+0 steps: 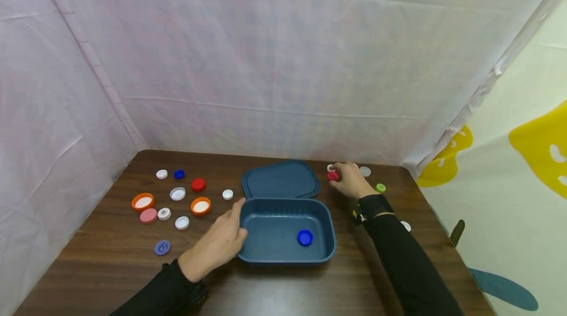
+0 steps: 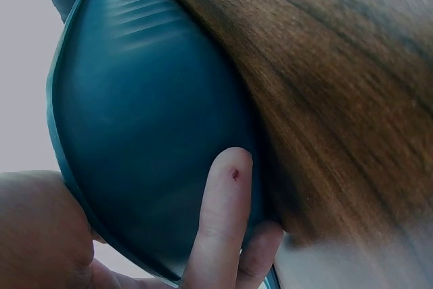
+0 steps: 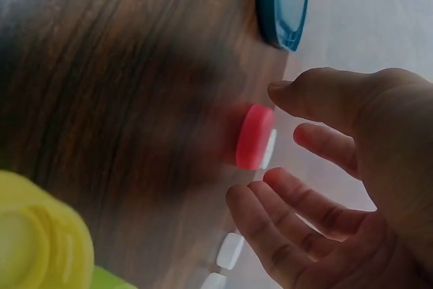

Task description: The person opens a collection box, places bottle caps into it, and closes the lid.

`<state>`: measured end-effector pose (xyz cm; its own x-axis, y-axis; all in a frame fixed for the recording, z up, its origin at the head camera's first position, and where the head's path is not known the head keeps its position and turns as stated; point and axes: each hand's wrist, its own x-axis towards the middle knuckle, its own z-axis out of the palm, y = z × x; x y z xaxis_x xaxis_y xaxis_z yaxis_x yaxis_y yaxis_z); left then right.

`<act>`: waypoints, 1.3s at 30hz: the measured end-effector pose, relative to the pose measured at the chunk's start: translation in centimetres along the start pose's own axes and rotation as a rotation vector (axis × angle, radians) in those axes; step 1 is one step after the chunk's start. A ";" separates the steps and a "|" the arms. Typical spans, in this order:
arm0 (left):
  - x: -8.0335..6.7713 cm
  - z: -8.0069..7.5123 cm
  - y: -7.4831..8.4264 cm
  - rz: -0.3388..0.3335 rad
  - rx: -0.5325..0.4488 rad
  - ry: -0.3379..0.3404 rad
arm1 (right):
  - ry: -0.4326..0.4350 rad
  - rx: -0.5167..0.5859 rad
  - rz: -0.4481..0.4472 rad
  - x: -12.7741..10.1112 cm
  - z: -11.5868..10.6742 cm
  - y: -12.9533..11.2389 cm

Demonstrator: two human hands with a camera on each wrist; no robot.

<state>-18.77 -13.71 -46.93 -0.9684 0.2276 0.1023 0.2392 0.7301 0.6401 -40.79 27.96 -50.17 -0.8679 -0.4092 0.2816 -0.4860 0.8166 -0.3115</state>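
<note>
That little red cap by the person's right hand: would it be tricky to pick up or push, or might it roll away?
The red cap looks like a small plastic bottle cap, so probably light and stiff. It seems to lie flat on the table, so a push would likely slide it rather than roll it. Being low and smooth, it may slip unless the right hand pinches its rim.

blue container (image 1: 283,252): 1 | blue lid (image 1: 281,179): 1 | bottle caps on table left of container: 11 | cap inside container (image 1: 304,237): 1 | caps right of container: 5 visible | hands: 2
</note>
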 end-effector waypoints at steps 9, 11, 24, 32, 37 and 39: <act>0.0 0.0 0.0 -0.010 0.001 -0.011 | -0.052 0.025 0.095 2.6 4.1 4.8; 0.1 0.1 0.0 -0.014 -0.001 -0.014 | -0.070 0.026 0.098 2.2 2.4 2.4; 0.2 0.1 -0.2 -0.021 -0.008 -0.026 | -0.077 0.000 -0.018 3.4 4.9 5.5; 0.1 0.1 -0.1 -0.014 0.006 -0.012 | -0.070 -0.013 -0.017 4.0 6.5 8.4; 0.2 0.2 -0.1 -0.004 0.008 -0.006 | -0.055 -0.014 -0.053 3.7 6.6 9.0; 0.2 0.2 -0.1 -0.007 0.007 -0.008 | -0.051 0.006 -0.069 3.3 6.1 8.5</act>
<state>-18.98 -13.63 -47.18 -0.9695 0.2275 0.0914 0.2327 0.7363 0.6353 -48.41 31.07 -57.40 -0.8364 -0.4848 0.2557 -0.5453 0.7832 -0.2987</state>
